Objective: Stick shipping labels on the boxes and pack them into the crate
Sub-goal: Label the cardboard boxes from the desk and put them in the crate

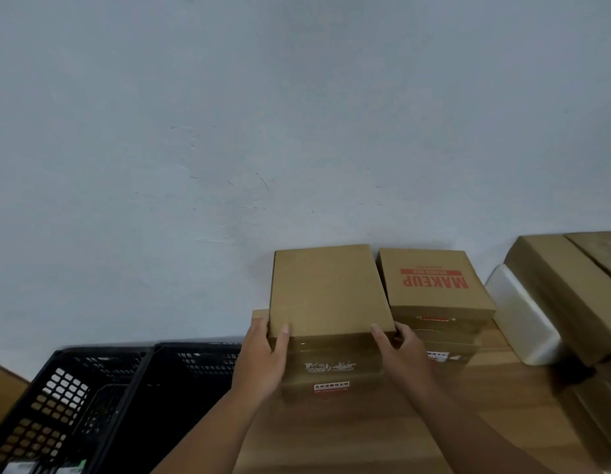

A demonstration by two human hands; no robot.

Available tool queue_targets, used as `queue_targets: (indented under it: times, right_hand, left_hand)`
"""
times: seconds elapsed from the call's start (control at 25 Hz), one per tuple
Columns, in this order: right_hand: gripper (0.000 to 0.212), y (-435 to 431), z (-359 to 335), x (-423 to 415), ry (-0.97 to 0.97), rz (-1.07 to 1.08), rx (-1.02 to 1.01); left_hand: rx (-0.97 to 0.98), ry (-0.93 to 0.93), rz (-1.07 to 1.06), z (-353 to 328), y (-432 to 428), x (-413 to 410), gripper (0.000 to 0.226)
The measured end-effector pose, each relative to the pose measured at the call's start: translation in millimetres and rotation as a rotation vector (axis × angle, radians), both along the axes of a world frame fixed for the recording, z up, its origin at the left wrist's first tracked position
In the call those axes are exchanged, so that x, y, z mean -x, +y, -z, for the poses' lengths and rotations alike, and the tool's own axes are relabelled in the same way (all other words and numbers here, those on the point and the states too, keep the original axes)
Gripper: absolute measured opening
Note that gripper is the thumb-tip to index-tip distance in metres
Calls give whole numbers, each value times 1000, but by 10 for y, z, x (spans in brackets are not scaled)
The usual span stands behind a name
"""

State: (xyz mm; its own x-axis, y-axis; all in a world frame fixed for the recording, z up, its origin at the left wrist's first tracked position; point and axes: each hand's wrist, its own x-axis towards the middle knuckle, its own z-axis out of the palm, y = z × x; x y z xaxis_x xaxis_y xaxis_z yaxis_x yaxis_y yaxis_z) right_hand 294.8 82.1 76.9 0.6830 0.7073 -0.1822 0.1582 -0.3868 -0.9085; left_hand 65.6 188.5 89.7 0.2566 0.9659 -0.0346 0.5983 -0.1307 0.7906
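Note:
A plain brown cardboard box (326, 289) tops a stack on the wooden table (365, 432) against the wall. My left hand (263, 357) grips its near left corner, thumb on the lid. My right hand (400, 350) grips its near right corner the same way. The boxes below (331, 374) carry small white and red stickers on their front faces. Beside it to the right stands a second stack topped by a box printed MAKEUP (434, 282) in red. Black slatted crates (102, 388) sit to the left, below table level.
More cardboard boxes (564, 289) lie at the right, with a shiny plastic-wrapped bundle (523, 316) in front of them. Another carton edge (3, 395) shows at far left. A pale wall (297, 131) rises right behind the stacks.

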Motion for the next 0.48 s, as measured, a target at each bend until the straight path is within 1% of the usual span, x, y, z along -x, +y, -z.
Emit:
queue_targets:
  times: [0.12, 0.2, 0.28, 0.4, 0.44, 0.48]
  right_hand:
    - [40, 63, 41, -30, 51, 13, 21]
    - [36, 94, 60, -27, 85, 20, 27]
    - [31, 128, 52, 3, 112, 47, 3]
    - [23, 150, -60, 46, 133, 104, -67]
    - [20, 146, -119, 43, 135, 115, -95]
    - [18, 132, -185, 31, 133, 123, -124]
  left_hand:
    - [95, -156, -51, 65, 78, 11, 28]
    - [124, -176, -52, 68, 100, 30, 30]
    - [96, -171, -55, 51, 95, 32, 32]
    - [25, -230, -102, -37, 28, 35, 25]
    - [1, -259, -115, -76, -3, 40, 26]
    - [-24, -280, -129, -122, -39, 43, 34]
